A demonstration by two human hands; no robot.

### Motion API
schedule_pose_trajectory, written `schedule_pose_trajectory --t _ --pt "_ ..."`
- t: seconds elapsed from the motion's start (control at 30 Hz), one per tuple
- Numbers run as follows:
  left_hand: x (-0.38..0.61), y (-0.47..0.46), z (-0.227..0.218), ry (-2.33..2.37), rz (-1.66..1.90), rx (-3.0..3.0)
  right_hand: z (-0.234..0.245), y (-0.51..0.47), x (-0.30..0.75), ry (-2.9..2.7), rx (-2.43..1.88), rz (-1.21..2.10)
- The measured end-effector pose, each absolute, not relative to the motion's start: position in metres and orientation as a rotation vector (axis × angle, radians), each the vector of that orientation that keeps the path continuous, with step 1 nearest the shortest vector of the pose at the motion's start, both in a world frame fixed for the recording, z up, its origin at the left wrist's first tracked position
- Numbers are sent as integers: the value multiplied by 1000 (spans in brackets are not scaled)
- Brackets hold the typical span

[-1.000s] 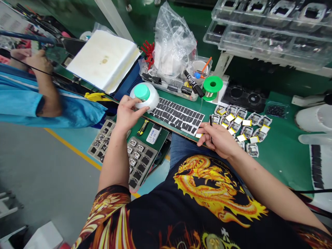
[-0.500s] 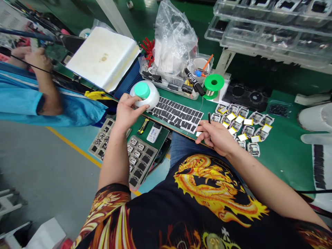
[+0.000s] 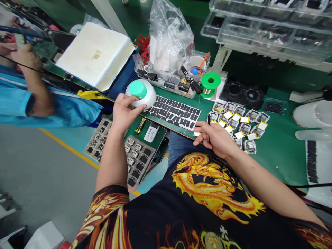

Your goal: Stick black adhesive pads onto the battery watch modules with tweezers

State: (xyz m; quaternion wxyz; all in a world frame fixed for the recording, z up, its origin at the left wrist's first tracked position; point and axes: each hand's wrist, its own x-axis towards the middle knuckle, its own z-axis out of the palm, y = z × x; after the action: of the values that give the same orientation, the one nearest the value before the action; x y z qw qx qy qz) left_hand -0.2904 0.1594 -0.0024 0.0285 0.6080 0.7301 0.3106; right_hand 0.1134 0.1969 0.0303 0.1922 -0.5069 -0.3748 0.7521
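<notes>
Over the last second little has changed but our view, which has drifted slightly, while both hands sit where they were at the bench edge. Far left, a co-worker's hand (image 3: 26, 58) in a blue sleeve works apart from ours, near a stained white sheet (image 3: 94, 55). Below it, two compartment trays (image 3: 88, 148) hold rows of small silver-and-black parts, with some pockets showing plain black. Our left hand (image 3: 123, 112) has its fingers curved over a round white dispenser (image 3: 145, 100) with a mint-green cap, gripping it from the side, just beside a sheet of black rectangular pads (image 3: 173, 112). Behind that sheet, a clear plastic bin (image 3: 176, 92) holds binder clips (image 3: 168, 84) and a black marker (image 3: 190, 80), with a crumpled plastic bag (image 3: 168, 34) rising from it. A green solder spool (image 3: 210, 83) stands to its right. Our right hand (image 3: 216, 137) pinches a slim black tool (image 3: 208, 124) between thumb and fingers, near a loose cluster of small foil-wrapped parts (image 3: 240, 126) with white and yellow labels. Stacked clear trays (image 3: 264, 24) sit above on a shelf, their contents too small to tell
</notes>
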Motion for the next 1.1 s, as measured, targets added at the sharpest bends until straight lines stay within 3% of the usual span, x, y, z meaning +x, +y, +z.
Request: schedule_pose_trajectory --t 0.3,0.63,0.77,0.9,1.1 --pt "-286 158 -2 2267 990 1825 27 189 128 -1052 -1371 2113" --pt "-268 146 1 2399 1055 1799 44 194 174 -1109 -1259 1902" --pt "-247 129 4 2479 1279 1885 50 183 215 -1069 -1329 1769" --pt "-189 113 -1 2290 1399 2062 48 170 258 -1205 -1457 1373" --pt "-73 108 -14 1745 939 2403 17 164 302 -1699 -1934 365"
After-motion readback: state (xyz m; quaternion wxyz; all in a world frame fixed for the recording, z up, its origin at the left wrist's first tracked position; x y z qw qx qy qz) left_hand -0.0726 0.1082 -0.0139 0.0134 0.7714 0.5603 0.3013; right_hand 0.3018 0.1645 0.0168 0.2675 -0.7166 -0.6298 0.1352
